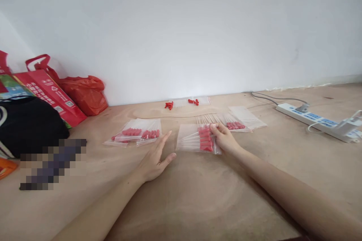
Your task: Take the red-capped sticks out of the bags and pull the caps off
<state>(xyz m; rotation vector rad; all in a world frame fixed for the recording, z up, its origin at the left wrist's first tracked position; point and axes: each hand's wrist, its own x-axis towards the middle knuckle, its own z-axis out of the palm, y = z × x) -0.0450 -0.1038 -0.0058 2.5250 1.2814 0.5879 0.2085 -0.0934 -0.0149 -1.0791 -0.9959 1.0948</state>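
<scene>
My right hand (224,138) pinches the right side of a clear plastic bag (189,141). Inside that bag lie several thin white sticks with red ends, side by side. To its left, my left hand (155,162) rests low over the table, fingers stretched out and thumb apart, holding nothing. Just beyond the left fingertips is a pile of similar filled bags (132,131). Behind my right hand lie another bag with red-ended sticks (235,125), some bare white sticks (207,118) and flat clear bags (249,116).
Small red pieces (169,105) lie near the wall, with more on a clear bag (180,102). A white power strip (313,118) with plugs and cables sits at right. Red bags (85,94) and a black bag (31,126) stand at left, near a blurred dark object (55,163).
</scene>
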